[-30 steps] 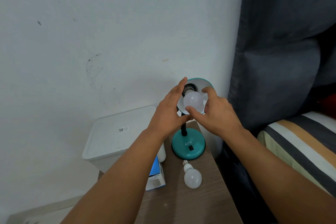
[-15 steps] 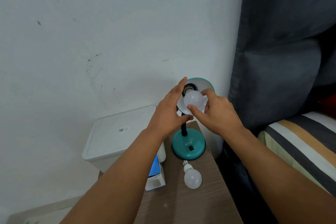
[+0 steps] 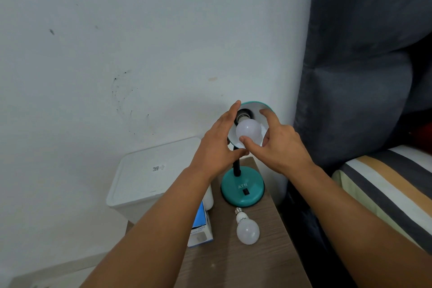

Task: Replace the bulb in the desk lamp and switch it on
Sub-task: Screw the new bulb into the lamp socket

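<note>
A teal desk lamp stands at the back of a wooden nightstand (image 3: pixel 245 264), its round base (image 3: pixel 243 184) carrying a black switch (image 3: pixel 245 191). The teal shade (image 3: pixel 257 105) tilts toward me with a white bulb (image 3: pixel 247 129) sitting at its socket. My left hand (image 3: pixel 217 147) holds the shade's left side, fingers along the rim and thumb under it. My right hand (image 3: pixel 280 147) grips the bulb with thumb below and fingers curled round its right side. A second white bulb (image 3: pixel 247 231) lies on the nightstand in front of the base.
A blue and white carton (image 3: pixel 201 229) and a white cylinder (image 3: pixel 209 196) lie under my left forearm. A white lidded bin (image 3: pixel 149 175) stands left of the nightstand. A striped bed (image 3: pixel 385 182) and dark fabric (image 3: pixel 362 53) fill the right side.
My right hand's fingers have shifted slightly round the bulb. My left hand has stayed on the shade.
</note>
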A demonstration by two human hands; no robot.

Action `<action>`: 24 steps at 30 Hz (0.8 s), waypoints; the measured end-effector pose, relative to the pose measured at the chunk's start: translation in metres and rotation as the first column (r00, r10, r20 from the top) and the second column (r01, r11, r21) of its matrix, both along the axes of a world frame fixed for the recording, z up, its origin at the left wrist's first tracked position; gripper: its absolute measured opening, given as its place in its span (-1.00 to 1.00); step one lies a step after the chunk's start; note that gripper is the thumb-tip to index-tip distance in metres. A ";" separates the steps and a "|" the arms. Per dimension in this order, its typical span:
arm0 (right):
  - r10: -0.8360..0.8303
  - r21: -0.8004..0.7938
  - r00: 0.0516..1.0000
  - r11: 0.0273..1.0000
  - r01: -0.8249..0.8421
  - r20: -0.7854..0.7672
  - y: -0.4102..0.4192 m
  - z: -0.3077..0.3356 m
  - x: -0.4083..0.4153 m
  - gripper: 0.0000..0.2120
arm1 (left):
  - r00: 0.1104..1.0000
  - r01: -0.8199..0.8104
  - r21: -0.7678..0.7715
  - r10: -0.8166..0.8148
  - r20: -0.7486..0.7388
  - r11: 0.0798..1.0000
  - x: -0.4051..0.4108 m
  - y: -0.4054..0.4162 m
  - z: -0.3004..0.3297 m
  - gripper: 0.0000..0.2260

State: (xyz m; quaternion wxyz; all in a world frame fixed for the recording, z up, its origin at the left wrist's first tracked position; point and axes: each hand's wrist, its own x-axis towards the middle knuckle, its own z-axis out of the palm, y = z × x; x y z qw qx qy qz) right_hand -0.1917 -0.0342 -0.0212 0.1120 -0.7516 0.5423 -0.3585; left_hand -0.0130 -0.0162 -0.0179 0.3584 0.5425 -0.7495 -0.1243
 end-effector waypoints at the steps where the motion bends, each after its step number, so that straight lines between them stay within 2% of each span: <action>1: 0.014 -0.004 1.000 1.000 -0.014 -0.013 0.000 0.000 0.000 -0.28 | 1.000 -0.001 -0.002 0.001 0.001 1.000 0.000 0.000 0.000 -0.05; 5: -0.040 0.007 0.999 0.999 0.041 -0.027 -0.001 0.000 -0.001 -0.43 | 1.000 -0.001 -0.001 0.001 0.016 1.000 0.000 -0.001 0.000 -0.03; 10: -0.005 0.011 1.000 1.000 0.005 0.000 0.002 0.001 0.000 -0.31 | 1.000 -0.002 0.000 0.002 0.002 1.000 -0.001 0.001 0.000 -0.05; 14: -0.018 0.029 0.999 0.999 0.019 -0.034 0.001 0.001 0.000 -0.42 | 1.000 0.001 0.000 -0.001 0.011 1.000 -0.001 0.002 0.000 -0.05; 17: -0.049 0.027 0.999 0.998 0.048 0.011 0.000 -0.001 0.001 -0.39 | 1.000 0.001 0.002 -0.001 0.012 1.000 -0.002 0.001 0.000 -0.04; 20: 0.001 -0.001 1.000 1.000 -0.001 -0.002 0.003 0.000 0.000 -0.30 | 1.000 0.001 0.005 -0.001 0.015 1.000 -0.001 0.002 0.001 -0.05; 24: -0.024 0.038 0.999 0.999 0.025 -0.028 0.003 0.000 0.000 -0.40 | 1.000 0.002 0.009 -0.002 0.025 1.000 -0.002 0.002 0.001 -0.04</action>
